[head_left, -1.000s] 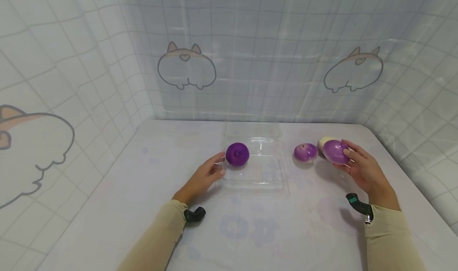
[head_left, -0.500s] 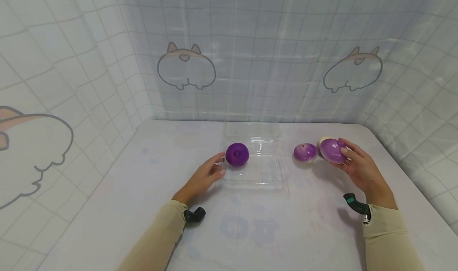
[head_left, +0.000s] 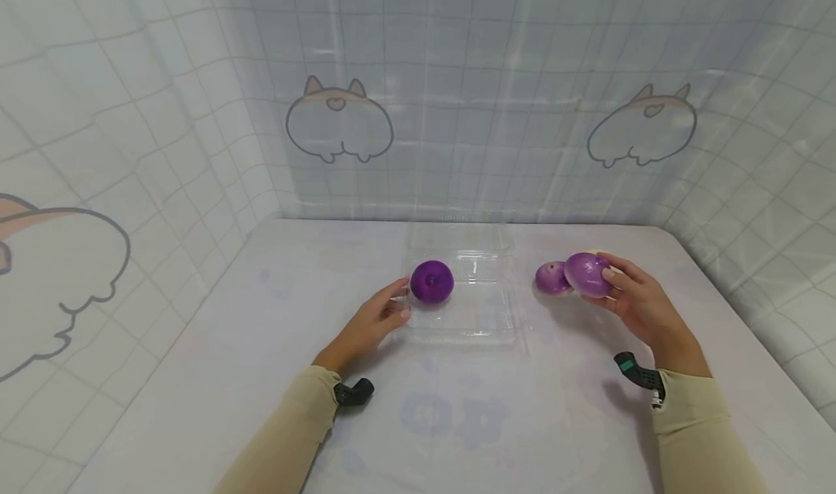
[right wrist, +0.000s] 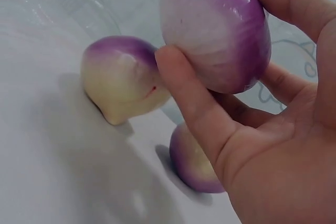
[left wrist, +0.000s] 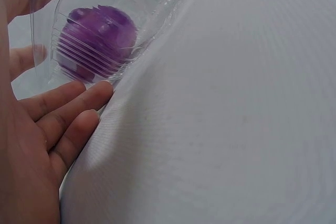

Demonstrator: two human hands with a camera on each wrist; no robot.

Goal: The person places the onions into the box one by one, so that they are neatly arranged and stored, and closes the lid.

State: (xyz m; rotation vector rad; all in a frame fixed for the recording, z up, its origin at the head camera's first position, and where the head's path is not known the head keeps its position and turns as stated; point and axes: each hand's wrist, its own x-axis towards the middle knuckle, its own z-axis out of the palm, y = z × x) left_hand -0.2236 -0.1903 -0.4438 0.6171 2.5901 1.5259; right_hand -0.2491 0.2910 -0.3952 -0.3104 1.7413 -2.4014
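My right hand point(head_left: 643, 302) holds a shiny purple-and-white onion point(head_left: 586, 275) between thumb and fingers, lifted above the table. In the right wrist view, two more onions lie below: a pale one with a purple top point(right wrist: 123, 77) and another point(right wrist: 194, 161) partly behind my hand. A deep purple onion point(head_left: 432, 282) sits inside a clear plastic container point(head_left: 486, 313), near its left wall. My left hand point(head_left: 372, 327) rests at that container's left edge, its fingers loosely extended and the fingertips right at the rim.
The container's clear lid point(head_left: 460, 238) is folded open toward the back. A white patterned cloth covers the table point(head_left: 451, 414). A grid-printed curtain point(head_left: 490, 131) rises behind the table and along both sides.
My right hand has moved left with its onion, which now overlaps the purple onion on the table in the head view. My left hand and the container have stayed in place.
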